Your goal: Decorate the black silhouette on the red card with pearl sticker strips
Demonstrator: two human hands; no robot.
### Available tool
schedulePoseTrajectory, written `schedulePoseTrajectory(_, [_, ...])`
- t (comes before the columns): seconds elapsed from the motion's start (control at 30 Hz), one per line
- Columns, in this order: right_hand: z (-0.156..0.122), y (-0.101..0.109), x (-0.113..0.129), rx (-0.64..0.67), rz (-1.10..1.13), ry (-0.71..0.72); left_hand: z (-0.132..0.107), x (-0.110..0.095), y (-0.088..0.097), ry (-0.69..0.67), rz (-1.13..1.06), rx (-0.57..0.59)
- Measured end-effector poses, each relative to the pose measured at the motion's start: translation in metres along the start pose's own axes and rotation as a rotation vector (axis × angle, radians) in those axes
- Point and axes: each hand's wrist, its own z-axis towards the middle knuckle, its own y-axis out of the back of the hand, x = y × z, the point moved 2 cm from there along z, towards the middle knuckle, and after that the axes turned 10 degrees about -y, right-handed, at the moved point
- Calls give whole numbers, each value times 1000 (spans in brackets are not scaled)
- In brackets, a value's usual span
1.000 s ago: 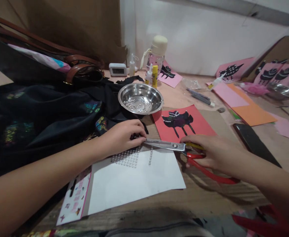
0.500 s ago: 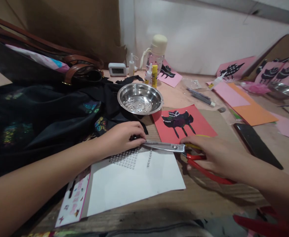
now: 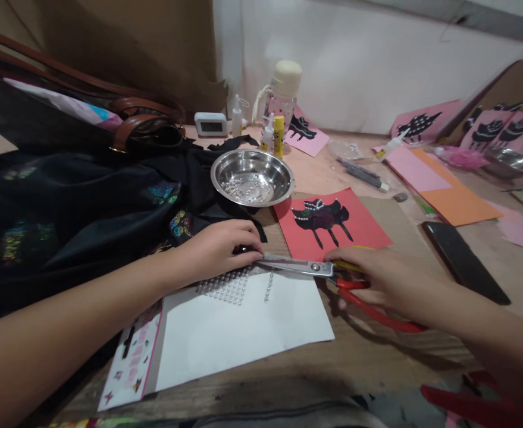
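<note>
My left hand rests with curled fingers on the top edge of a white backing sheet, pinching it beside rows of small pearl stickers. My right hand grips the red and yellow handles of a pair of scissors. The steel blades lie nearly flat, tips pointing left and touching my left fingertips at the sheet's top edge. Just behind the scissors lies a red card with a black animal cut-out edged in pearls.
A steel bowl holding loose pearls sits behind my left hand. Black cloth and a brown-strapped bag fill the left. Glue bottles, a drinking bottle, a small clock, pink and orange cards and a dark phone lie around.
Both hands and the scissors stay in nearly the same place; the view has only drifted slightly left.
</note>
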Motion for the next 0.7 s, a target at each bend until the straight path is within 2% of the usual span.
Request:
schedulePoseTrajectory(0.23, [-2,0,-1,27,19,10,2,-2,-2,28,32,19])
schedulePoseTrajectory(0.47, [-24,1,-6,-83,-28,-69,3,-2,1,139,15,-7])
schedulePoseTrajectory(0.6, [-42,1,1,-39,17,-41,4,-4,2,147,11,-9])
schedulePoseTrajectory(0.7, [-49,-8,8,11,-12,20,4,-4,1,151,0,-15])
